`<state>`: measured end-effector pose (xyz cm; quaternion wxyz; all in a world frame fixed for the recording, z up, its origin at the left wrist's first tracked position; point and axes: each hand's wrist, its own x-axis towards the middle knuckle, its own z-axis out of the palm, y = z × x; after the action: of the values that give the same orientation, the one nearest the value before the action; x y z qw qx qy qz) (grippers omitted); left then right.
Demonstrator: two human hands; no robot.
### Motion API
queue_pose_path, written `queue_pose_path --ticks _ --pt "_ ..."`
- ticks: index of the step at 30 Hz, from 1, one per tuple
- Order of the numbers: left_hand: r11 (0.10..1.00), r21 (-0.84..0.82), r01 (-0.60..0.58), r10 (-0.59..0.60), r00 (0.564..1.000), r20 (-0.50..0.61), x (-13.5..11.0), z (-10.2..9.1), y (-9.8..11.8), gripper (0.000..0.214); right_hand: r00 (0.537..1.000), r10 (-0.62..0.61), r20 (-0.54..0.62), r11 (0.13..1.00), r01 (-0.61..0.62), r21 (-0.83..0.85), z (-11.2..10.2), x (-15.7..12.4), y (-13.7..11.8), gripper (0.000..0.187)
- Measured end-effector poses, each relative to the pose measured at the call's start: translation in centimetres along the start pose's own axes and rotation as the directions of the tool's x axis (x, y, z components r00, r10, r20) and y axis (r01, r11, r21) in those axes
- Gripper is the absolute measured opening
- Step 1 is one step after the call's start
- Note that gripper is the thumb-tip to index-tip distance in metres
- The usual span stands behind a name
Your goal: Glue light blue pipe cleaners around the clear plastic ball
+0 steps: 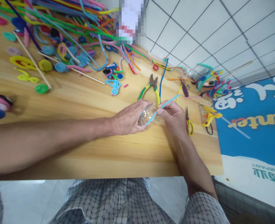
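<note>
My left hand (128,118) is wrapped round a clear plastic ball (148,114) resting on the wooden table (86,102). A light blue pipe cleaner (169,101) runs across the ball's front and sticks out up to the right. My right hand (172,116) pinches that pipe cleaner right beside the ball, fingers closed on it. Just behind both hands lie yellow-and-green pliers (151,88).
A big heap of coloured pipe cleaners (69,18), coiled shapes and thin wooden sticks (32,60) covers the table's far left. Small yellow scissors (188,121) and a yellow glue gun (209,115) lie to the right. A blue printed sheet (256,124) lies past the table's right edge.
</note>
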<state>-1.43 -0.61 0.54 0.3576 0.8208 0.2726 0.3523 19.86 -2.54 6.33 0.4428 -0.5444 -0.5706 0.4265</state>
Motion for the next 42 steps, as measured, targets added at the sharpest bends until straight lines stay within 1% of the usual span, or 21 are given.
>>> queue_pose_path --ticks 8,13,18,21,26,32,39,42 --pt "1.0 0.013 -0.016 0.016 1.0 0.005 -0.03 -0.15 0.06 0.066 1.0 0.01 -0.004 0.999 -0.01 0.037 0.06 0.2 0.32 0.045" --pt "1.0 0.02 -0.01 0.01 1.0 0.015 0.0 -0.14 0.15 0.069 1.0 0.021 -0.005 1.0 -0.021 0.02 0.06 0.14 0.42 0.044" --pt "0.999 0.031 -0.029 0.028 0.999 0.023 -0.01 -0.11 0.09 0.069 1.0 0.017 0.004 1.0 -0.017 0.001 0.04 0.08 0.77 0.042" --pt "0.999 0.035 -0.038 0.037 0.999 0.024 -0.02 -0.1 0.06 0.068 1.0 0.024 -0.004 1.0 -0.024 0.017 0.08 0.09 0.86 0.042" --pt "0.998 0.034 -0.055 0.054 0.998 0.021 -0.03 -0.13 0.06 0.068 1.0 0.025 -0.004 0.999 -0.025 0.043 0.16 0.12 0.73 0.043" --pt "0.999 0.03 -0.042 0.041 0.999 0.032 -0.03 -0.23 0.1 0.069 0.999 0.037 -0.019 0.999 -0.036 0.041 0.24 0.06 0.82 0.045" --pt "0.997 -0.007 -0.075 0.076 0.997 0.029 -0.24 -0.38 -0.08 0.069 1.0 0.006 -0.017 0.996 -0.005 0.084 0.48 0.03 0.94 0.041" --pt "0.996 -0.044 -0.083 0.084 0.996 0.034 -0.31 -0.57 -0.22 0.06 1.0 0.005 -0.018 0.998 -0.003 0.067 0.62 0.01 0.99 0.042"
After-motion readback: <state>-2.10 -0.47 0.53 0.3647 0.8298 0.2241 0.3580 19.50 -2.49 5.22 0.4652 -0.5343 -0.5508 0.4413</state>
